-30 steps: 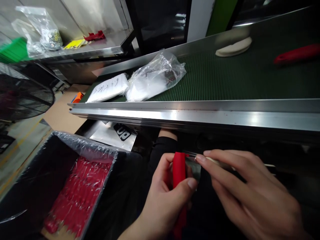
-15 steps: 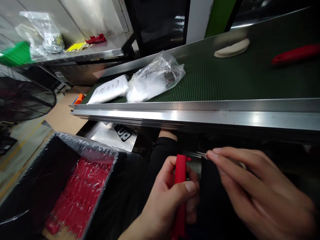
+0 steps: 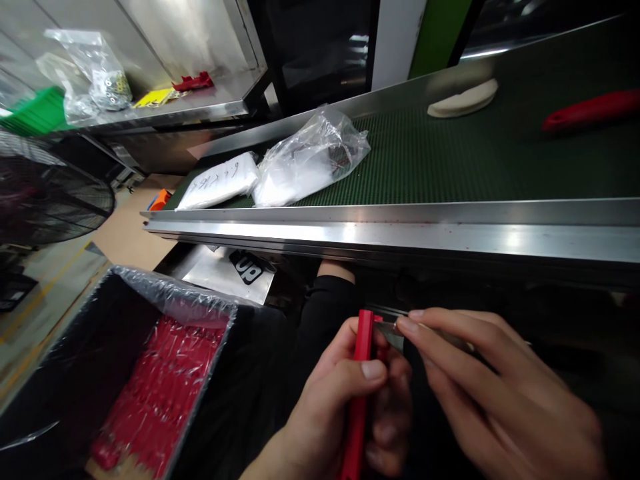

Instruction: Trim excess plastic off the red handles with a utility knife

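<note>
- A plastic-lined bin (image 3: 173, 297) holds many red pieces (image 3: 160, 380); the liner presumably guards their finish.
- The left hand (image 3: 345, 393) is closed round a long red part (image 3: 357, 420), just below the belt's metal edge (image 3: 410, 223), its upper end bare, seemingly for access.
- A small blade (image 3: 386, 327) appears to touch that end; the right hand (image 3: 495, 380) pinches it pen-like, probably for fine control.
- Half a second ago the blade stood apart from the part; now it meets it.

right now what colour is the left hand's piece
The piece is red, clearest in the head view.
</note>
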`<action>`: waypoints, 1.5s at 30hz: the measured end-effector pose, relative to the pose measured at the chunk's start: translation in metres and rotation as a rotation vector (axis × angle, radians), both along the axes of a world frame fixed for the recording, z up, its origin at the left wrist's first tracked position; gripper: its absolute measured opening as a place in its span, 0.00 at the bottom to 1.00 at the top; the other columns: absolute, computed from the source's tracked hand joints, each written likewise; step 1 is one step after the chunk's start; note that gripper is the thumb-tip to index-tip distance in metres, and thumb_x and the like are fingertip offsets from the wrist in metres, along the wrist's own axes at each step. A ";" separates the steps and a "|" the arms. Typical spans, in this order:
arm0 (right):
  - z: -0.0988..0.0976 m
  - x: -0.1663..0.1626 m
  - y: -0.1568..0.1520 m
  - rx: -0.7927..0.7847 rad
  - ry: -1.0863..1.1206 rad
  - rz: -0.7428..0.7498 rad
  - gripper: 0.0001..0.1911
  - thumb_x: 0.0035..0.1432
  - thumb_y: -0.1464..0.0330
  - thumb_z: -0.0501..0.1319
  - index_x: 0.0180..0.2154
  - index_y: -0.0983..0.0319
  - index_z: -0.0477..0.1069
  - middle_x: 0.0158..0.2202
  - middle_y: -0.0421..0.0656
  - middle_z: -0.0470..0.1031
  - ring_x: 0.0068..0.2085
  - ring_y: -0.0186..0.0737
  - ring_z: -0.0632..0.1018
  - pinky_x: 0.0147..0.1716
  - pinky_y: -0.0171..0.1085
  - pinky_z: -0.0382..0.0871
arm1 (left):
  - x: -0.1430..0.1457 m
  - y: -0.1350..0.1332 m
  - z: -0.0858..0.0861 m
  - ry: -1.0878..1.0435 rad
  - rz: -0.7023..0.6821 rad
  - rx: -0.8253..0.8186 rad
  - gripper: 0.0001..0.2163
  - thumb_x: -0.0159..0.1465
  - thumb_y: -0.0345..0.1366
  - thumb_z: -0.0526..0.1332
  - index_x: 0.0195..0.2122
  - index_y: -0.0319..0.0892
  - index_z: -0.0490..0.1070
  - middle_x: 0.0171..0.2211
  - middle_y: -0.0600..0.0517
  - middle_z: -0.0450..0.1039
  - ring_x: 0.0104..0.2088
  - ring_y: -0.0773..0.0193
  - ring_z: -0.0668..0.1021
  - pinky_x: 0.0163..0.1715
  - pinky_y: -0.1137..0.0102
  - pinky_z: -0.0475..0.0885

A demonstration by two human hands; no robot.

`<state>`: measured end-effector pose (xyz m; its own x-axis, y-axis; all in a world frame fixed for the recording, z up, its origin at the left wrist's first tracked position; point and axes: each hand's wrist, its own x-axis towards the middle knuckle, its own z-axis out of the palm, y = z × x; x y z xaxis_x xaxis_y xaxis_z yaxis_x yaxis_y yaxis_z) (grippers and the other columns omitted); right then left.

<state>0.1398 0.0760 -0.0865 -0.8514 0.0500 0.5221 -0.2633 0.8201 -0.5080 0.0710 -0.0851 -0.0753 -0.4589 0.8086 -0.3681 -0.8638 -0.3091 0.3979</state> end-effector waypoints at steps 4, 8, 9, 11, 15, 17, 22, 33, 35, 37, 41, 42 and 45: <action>-0.001 -0.001 -0.002 0.001 0.004 0.008 0.21 0.61 0.82 0.56 0.54 0.64 0.70 0.51 0.49 0.69 0.50 0.41 0.72 0.47 0.41 0.69 | 0.000 -0.001 -0.001 -0.045 -0.027 0.061 0.08 0.63 0.35 0.57 0.44 0.47 0.64 0.34 0.52 0.65 0.22 0.76 0.67 0.16 0.85 0.60; 0.000 -0.001 -0.004 -0.018 0.021 0.010 0.18 0.61 0.82 0.56 0.52 0.66 0.72 0.49 0.49 0.70 0.50 0.40 0.73 0.46 0.40 0.69 | -0.001 -0.001 0.000 -0.055 -0.021 0.075 0.08 0.63 0.35 0.58 0.43 0.46 0.65 0.34 0.52 0.65 0.21 0.76 0.66 0.15 0.85 0.61; 0.001 -0.002 -0.005 -0.024 0.034 0.008 0.18 0.61 0.82 0.56 0.51 0.66 0.72 0.49 0.49 0.71 0.49 0.40 0.73 0.46 0.40 0.69 | -0.001 -0.001 0.000 -0.062 -0.027 0.076 0.08 0.63 0.35 0.58 0.43 0.46 0.65 0.33 0.52 0.65 0.21 0.77 0.66 0.16 0.85 0.61; 0.001 -0.002 -0.005 -0.034 0.049 0.004 0.17 0.61 0.82 0.56 0.50 0.66 0.72 0.48 0.49 0.71 0.49 0.39 0.73 0.46 0.39 0.69 | -0.002 -0.001 0.001 -0.073 -0.039 0.087 0.08 0.63 0.35 0.58 0.43 0.46 0.65 0.33 0.52 0.65 0.21 0.77 0.67 0.15 0.85 0.62; 0.001 -0.003 -0.006 -0.041 0.040 -0.013 0.18 0.62 0.81 0.56 0.51 0.65 0.72 0.49 0.49 0.71 0.49 0.40 0.73 0.46 0.40 0.70 | -0.002 -0.001 0.002 -0.081 -0.048 0.089 0.08 0.62 0.36 0.59 0.43 0.47 0.65 0.33 0.52 0.66 0.21 0.76 0.67 0.15 0.85 0.62; 0.000 -0.002 -0.006 -0.051 0.020 -0.011 0.18 0.61 0.81 0.57 0.52 0.65 0.72 0.49 0.49 0.71 0.50 0.40 0.73 0.47 0.40 0.70 | -0.002 -0.001 0.002 -0.076 -0.050 0.090 0.08 0.63 0.36 0.58 0.43 0.47 0.65 0.33 0.53 0.65 0.21 0.76 0.67 0.15 0.85 0.62; -0.001 0.002 -0.006 -0.049 0.008 -0.006 0.20 0.60 0.81 0.57 0.52 0.63 0.72 0.50 0.48 0.71 0.50 0.41 0.74 0.46 0.40 0.71 | -0.003 -0.003 -0.002 -0.071 -0.069 0.106 0.08 0.63 0.37 0.58 0.43 0.48 0.63 0.34 0.53 0.65 0.21 0.76 0.66 0.16 0.85 0.61; -0.007 -0.002 0.000 -0.183 -0.020 -0.118 0.18 0.62 0.78 0.57 0.51 0.60 0.73 0.50 0.44 0.72 0.48 0.37 0.76 0.49 0.36 0.71 | 0.007 -0.002 -0.017 0.025 -0.093 0.303 0.10 0.63 0.37 0.56 0.45 0.43 0.63 0.29 0.49 0.70 0.19 0.71 0.70 0.14 0.81 0.63; -0.004 0.001 -0.002 -0.176 -0.024 -0.125 0.18 0.62 0.78 0.57 0.51 0.59 0.73 0.49 0.42 0.72 0.47 0.36 0.76 0.47 0.35 0.71 | 0.006 -0.001 -0.018 0.007 -0.086 0.331 0.10 0.65 0.39 0.53 0.46 0.44 0.63 0.31 0.48 0.71 0.18 0.71 0.71 0.12 0.81 0.63; -0.001 0.003 -0.003 -0.172 -0.006 -0.103 0.19 0.62 0.79 0.57 0.51 0.59 0.73 0.49 0.43 0.72 0.47 0.37 0.76 0.45 0.35 0.72 | 0.005 0.000 -0.016 0.000 -0.059 0.293 0.11 0.65 0.40 0.51 0.46 0.43 0.63 0.31 0.48 0.72 0.17 0.72 0.71 0.13 0.81 0.64; 0.003 0.002 -0.003 -0.064 0.054 0.009 0.19 0.61 0.81 0.57 0.50 0.60 0.72 0.47 0.45 0.72 0.47 0.39 0.75 0.43 0.37 0.71 | 0.006 0.001 -0.008 -0.032 -0.038 0.171 0.12 0.65 0.42 0.51 0.45 0.42 0.64 0.29 0.47 0.72 0.17 0.71 0.71 0.13 0.81 0.64; 0.003 0.001 -0.002 -0.023 0.062 0.028 0.18 0.60 0.81 0.57 0.49 0.61 0.72 0.46 0.45 0.72 0.47 0.39 0.74 0.42 0.38 0.70 | 0.007 0.001 -0.007 -0.042 -0.042 0.166 0.12 0.64 0.42 0.51 0.44 0.42 0.64 0.29 0.47 0.72 0.17 0.70 0.71 0.13 0.81 0.64; 0.002 -0.002 0.002 0.064 0.086 0.046 0.17 0.60 0.82 0.59 0.49 0.64 0.72 0.46 0.47 0.72 0.46 0.42 0.73 0.42 0.41 0.68 | 0.007 -0.001 -0.008 -0.078 -0.058 0.192 0.11 0.65 0.41 0.50 0.44 0.42 0.64 0.28 0.48 0.72 0.17 0.70 0.72 0.15 0.80 0.67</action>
<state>0.1378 0.0777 -0.0850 -0.8038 -0.0234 0.5945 -0.3416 0.8362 -0.4291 0.0781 -0.0859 -0.0833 -0.3861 0.8913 -0.2378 -0.9081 -0.3219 0.2679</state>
